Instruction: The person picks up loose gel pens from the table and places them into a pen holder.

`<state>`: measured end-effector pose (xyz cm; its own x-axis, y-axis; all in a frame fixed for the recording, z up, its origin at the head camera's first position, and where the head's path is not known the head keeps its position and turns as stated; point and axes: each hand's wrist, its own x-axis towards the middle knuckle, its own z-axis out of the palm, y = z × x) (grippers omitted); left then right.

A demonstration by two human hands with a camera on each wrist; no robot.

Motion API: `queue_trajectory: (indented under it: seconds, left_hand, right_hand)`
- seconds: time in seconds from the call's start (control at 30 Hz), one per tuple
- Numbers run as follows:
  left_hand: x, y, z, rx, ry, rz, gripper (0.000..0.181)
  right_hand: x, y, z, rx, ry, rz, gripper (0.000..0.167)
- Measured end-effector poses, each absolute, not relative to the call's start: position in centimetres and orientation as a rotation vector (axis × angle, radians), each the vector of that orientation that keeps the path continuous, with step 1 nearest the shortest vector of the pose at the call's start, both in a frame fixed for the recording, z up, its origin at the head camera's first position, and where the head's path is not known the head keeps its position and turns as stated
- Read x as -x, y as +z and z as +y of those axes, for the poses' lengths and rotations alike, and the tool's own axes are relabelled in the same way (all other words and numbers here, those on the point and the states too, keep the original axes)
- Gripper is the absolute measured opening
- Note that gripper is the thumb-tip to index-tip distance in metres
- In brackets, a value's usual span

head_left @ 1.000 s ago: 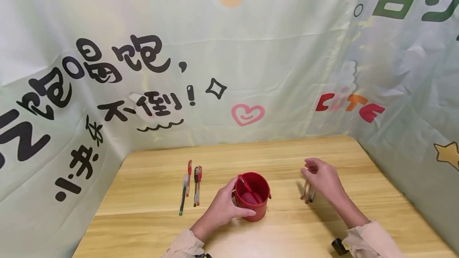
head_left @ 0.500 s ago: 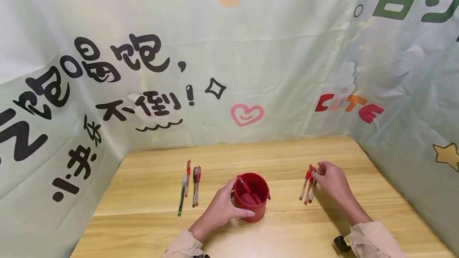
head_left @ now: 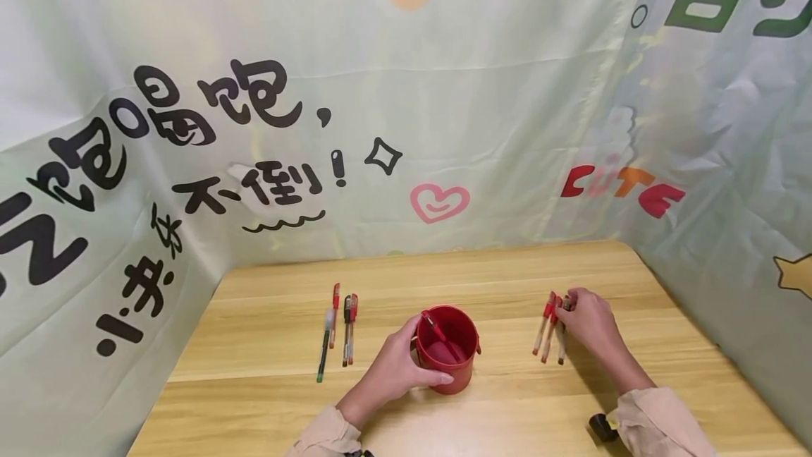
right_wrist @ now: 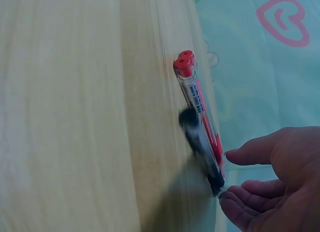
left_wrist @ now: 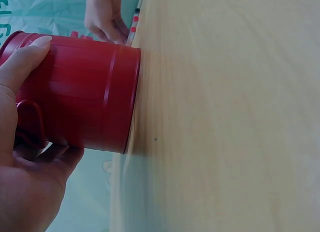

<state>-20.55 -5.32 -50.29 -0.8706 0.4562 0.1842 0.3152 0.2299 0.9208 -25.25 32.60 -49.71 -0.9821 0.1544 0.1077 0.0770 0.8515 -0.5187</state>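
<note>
A red bucket (head_left: 452,376) stands upright on the table, gripped at its left side by my left hand (head_left: 396,367). In the left wrist view, the thumb lies along the bucket (left_wrist: 75,92) wall and the fingers curl under the other side. A red pen (head_left: 438,328) leans inside it. On the right, my right hand (head_left: 590,319) is at the cap ends of several pens. In the right wrist view, its fingertips touch the end of a blurred black pen (right_wrist: 200,144), with the thumb apart from it. Two red pens (right_wrist: 187,82) lie close beside.
Left of the bucket lie several more pens: a red pen (head_left: 335,312), a green-tipped pen (head_left: 323,351), a black pen (head_left: 346,330) and another red pen (head_left: 352,326). Printed cloth (head_left: 355,34) hangs behind the wooden table (head_left: 266,400) and at both sides.
My right hand has drawn back from over the pens and lowered to their caps. The black pen has shifted right, away from the two red pens. My left hand and the bucket stay put.
</note>
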Motion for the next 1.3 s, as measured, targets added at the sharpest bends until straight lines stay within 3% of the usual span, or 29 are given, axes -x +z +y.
queue_trajectory:
  seconds: [0.37, 0.57, 0.77, 1.0, 1.3]
  left_hand:
    - [20.5, -50.4, -5.4, -0.751, 1.712, 2.376, 0.095]
    - [20.6, -50.3, -5.3, -0.745, 1.723, 2.367, 0.095]
    - [20.6, -50.4, -5.2, -0.778, 1.725, 2.373, 0.095]
    - [20.5, -50.3, -5.2, -0.78, 1.724, 2.378, 0.094]
    - [20.6, -50.3, -5.3, -0.785, 1.722, 2.385, 0.093]
  right_hand:
    - [25.5, -49.8, 32.8, 0.22, 0.771, -2.954, 0.051]
    - [25.5, -49.4, 32.8, 0.255, 0.754, -2.987, 0.014]
    - [25.2, -49.5, 32.9, 0.253, 0.711, -2.997, 0.031]
    - [25.3, -48.9, 33.2, 0.263, 0.702, -3.044, 0.015]
    - [24.8, -48.1, 33.4, 0.281, 0.742, -3.058, 0.013]
